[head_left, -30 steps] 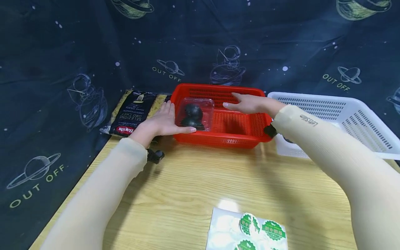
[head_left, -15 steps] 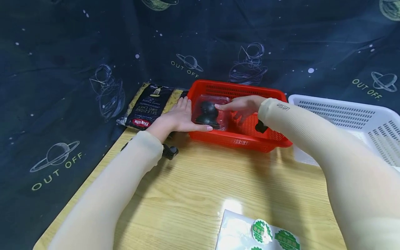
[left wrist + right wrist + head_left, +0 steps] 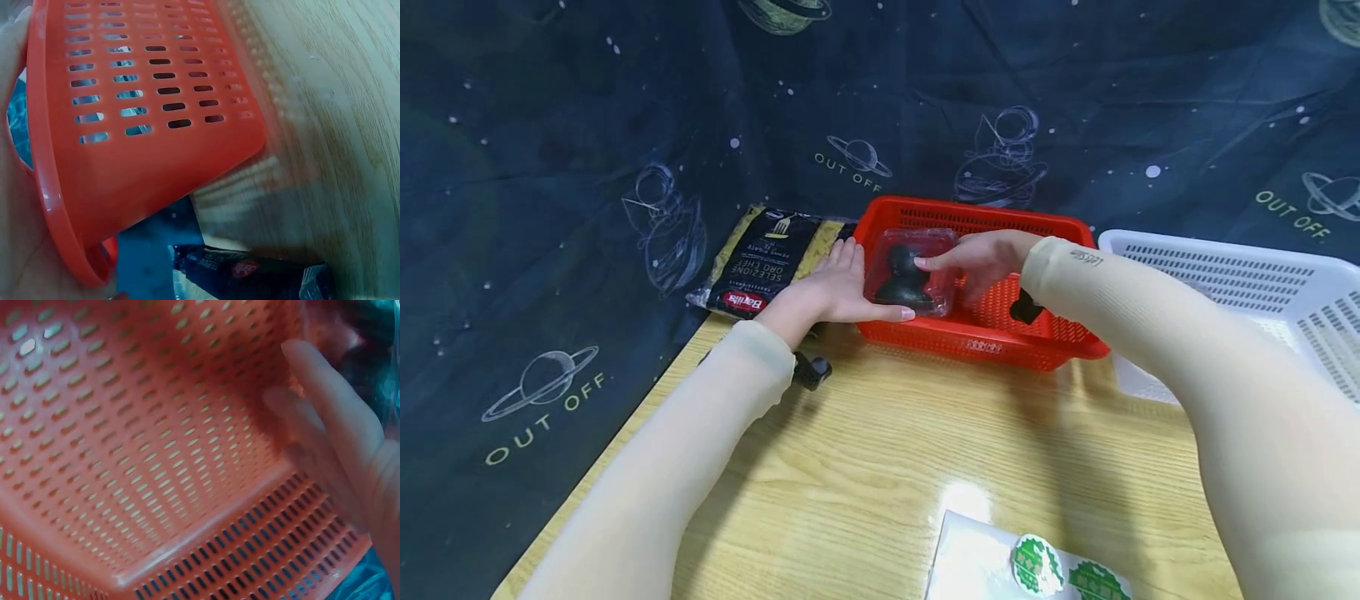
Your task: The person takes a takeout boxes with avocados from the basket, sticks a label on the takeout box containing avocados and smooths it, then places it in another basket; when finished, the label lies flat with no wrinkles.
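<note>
While the straight-fingered left hand rests on the left end of the red basket, the clear pack of dark round items lies inside, mid-frame, left of the right hand, whose thumb overlaps it, grip impossible to tell.

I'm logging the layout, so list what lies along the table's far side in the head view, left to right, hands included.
Barilla bag → left hand → clear pack → right hand → white basket.

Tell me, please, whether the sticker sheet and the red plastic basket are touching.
Apart: the head view shows wooden tabletop between the sticker sheet and the red plastic basket.
</note>
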A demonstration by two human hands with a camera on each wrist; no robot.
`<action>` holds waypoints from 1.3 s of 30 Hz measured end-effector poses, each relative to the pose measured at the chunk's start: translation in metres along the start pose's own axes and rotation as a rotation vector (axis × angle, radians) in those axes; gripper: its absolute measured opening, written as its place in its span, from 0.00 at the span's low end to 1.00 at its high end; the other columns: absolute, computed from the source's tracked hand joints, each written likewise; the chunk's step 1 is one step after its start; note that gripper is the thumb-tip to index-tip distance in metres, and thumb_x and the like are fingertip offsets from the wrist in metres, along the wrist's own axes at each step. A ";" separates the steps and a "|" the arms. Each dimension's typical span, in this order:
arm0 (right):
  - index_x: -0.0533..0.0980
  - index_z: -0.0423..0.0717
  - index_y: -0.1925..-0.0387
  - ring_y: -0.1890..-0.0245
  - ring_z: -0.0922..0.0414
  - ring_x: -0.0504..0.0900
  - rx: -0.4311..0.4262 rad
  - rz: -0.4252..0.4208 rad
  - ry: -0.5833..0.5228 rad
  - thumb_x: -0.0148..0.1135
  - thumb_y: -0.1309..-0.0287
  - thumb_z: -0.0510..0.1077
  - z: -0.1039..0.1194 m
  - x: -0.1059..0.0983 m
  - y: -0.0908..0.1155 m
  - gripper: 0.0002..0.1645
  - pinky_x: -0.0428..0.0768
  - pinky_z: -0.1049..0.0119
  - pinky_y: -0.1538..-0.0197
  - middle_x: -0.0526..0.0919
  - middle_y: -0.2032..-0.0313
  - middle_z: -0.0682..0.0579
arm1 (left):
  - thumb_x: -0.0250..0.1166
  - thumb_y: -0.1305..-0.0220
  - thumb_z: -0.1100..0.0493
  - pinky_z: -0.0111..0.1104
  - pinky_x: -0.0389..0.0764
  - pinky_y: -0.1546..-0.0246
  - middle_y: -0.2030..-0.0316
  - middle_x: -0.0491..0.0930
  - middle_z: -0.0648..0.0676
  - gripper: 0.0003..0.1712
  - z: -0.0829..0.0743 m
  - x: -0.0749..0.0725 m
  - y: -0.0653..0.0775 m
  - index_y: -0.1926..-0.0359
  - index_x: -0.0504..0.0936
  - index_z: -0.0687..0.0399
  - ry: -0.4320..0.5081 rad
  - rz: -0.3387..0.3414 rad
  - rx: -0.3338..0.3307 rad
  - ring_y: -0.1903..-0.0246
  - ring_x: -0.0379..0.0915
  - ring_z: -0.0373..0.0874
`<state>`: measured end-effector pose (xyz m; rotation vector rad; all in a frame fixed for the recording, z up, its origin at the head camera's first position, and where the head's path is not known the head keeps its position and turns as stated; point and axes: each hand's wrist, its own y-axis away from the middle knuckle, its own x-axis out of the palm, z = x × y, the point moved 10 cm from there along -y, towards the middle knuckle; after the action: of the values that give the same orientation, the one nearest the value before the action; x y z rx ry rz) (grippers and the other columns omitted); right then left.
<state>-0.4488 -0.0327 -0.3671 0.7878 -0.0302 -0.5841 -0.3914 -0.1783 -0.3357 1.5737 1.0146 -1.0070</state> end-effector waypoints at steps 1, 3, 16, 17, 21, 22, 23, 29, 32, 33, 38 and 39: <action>0.52 0.49 0.30 0.37 0.42 0.63 -0.021 0.003 -0.033 0.57 0.36 0.56 0.003 0.002 0.001 0.40 0.68 0.46 0.38 0.61 0.35 0.43 | 0.50 0.64 0.12 0.50 0.37 0.30 0.26 0.24 0.60 0.80 0.000 0.000 0.000 0.26 0.31 0.62 0.002 0.000 -0.001 0.28 0.19 0.58; 0.53 0.51 0.30 0.38 0.42 0.64 -0.061 -0.005 -0.095 0.59 0.36 0.51 0.008 0.006 0.003 0.39 0.69 0.45 0.40 0.62 0.36 0.43 | 0.50 0.65 0.12 0.51 0.37 0.30 0.26 0.25 0.60 0.80 0.000 0.000 0.001 0.26 0.31 0.61 0.006 0.001 -0.005 0.28 0.19 0.57; 0.12 0.67 0.34 0.40 0.40 0.70 -0.107 -0.244 -0.070 0.70 0.47 0.46 0.013 0.001 0.015 0.76 0.77 0.46 0.47 0.46 0.30 0.44 | 0.51 0.64 0.12 0.52 0.37 0.30 0.26 0.26 0.60 0.80 0.000 0.003 -0.001 0.26 0.30 0.62 0.029 0.003 -0.013 0.28 0.19 0.58; 0.11 0.69 0.34 0.41 0.40 0.70 -0.108 -0.245 -0.056 0.70 0.47 0.46 0.014 0.001 0.016 0.76 0.77 0.46 0.48 0.45 0.30 0.44 | 0.51 0.64 0.12 0.53 0.37 0.30 0.26 0.25 0.60 0.80 0.001 0.003 -0.001 0.26 0.30 0.62 0.024 0.003 -0.013 0.28 0.19 0.58; 0.14 0.74 0.33 0.42 0.40 0.72 -0.119 -0.237 0.002 0.69 0.46 0.47 0.015 0.001 0.021 0.74 0.77 0.47 0.48 0.42 0.28 0.44 | 0.50 0.64 0.12 0.53 0.37 0.30 0.26 0.25 0.60 0.80 0.000 0.002 0.000 0.27 0.30 0.62 0.012 0.000 -0.008 0.28 0.19 0.58; 0.15 0.74 0.33 0.42 0.40 0.72 -0.119 -0.237 0.021 0.69 0.45 0.47 0.016 0.001 0.023 0.72 0.78 0.47 0.49 0.41 0.28 0.44 | 0.50 0.64 0.12 0.53 0.36 0.30 0.26 0.25 0.60 0.80 0.000 0.001 0.001 0.27 0.30 0.62 0.008 -0.002 -0.006 0.28 0.19 0.58; 0.17 0.74 0.32 0.42 0.39 0.72 -0.119 -0.230 0.029 0.68 0.44 0.47 0.016 0.002 0.024 0.71 0.77 0.46 0.48 0.41 0.27 0.44 | 0.49 0.64 0.12 0.53 0.36 0.30 0.26 0.25 0.60 0.80 0.000 0.002 0.000 0.27 0.30 0.62 0.003 -0.001 -0.006 0.28 0.19 0.59; 0.20 0.73 0.30 0.40 0.40 0.69 -0.097 -0.213 0.089 0.68 0.44 0.49 0.016 0.001 0.027 0.69 0.76 0.45 0.48 0.47 0.28 0.43 | 0.47 0.68 0.09 0.53 0.36 0.31 0.26 0.24 0.60 0.83 0.002 0.002 0.000 0.27 0.29 0.62 -0.007 0.005 -0.015 0.28 0.18 0.59; 0.20 0.73 0.30 0.40 0.41 0.68 -0.090 -0.205 0.088 0.69 0.46 0.50 0.015 0.001 0.029 0.70 0.75 0.44 0.46 0.47 0.29 0.43 | 0.47 0.68 0.09 0.53 0.36 0.30 0.26 0.24 0.60 0.83 0.001 0.001 0.001 0.27 0.30 0.62 -0.002 0.001 -0.016 0.28 0.19 0.58; 0.20 0.74 0.30 0.40 0.41 0.68 -0.091 -0.206 0.085 0.70 0.46 0.49 0.015 0.001 0.029 0.71 0.75 0.44 0.46 0.47 0.29 0.42 | 0.47 0.68 0.09 0.53 0.36 0.30 0.26 0.24 0.60 0.83 0.001 0.001 0.001 0.27 0.30 0.62 0.000 0.001 -0.015 0.28 0.19 0.58; 0.22 0.73 0.29 0.42 0.41 0.70 -0.117 -0.240 0.082 0.69 0.46 0.46 0.017 0.000 0.035 0.70 0.77 0.45 0.48 0.46 0.29 0.42 | 0.50 0.67 0.11 0.54 0.36 0.31 0.26 0.25 0.60 0.82 0.001 0.002 -0.001 0.27 0.30 0.62 0.008 -0.002 -0.019 0.28 0.19 0.59; 0.22 0.72 0.29 0.43 0.41 0.71 -0.126 -0.249 0.088 0.69 0.46 0.46 0.017 0.000 0.036 0.70 0.77 0.45 0.48 0.48 0.29 0.42 | 0.50 0.67 0.11 0.55 0.36 0.31 0.26 0.25 0.60 0.82 0.001 0.002 -0.001 0.27 0.30 0.62 0.009 -0.004 -0.018 0.28 0.19 0.60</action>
<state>-0.4356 -0.0235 -0.3306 0.6981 0.1859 -0.7786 -0.3922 -0.1786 -0.3384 1.5629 1.0308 -0.9916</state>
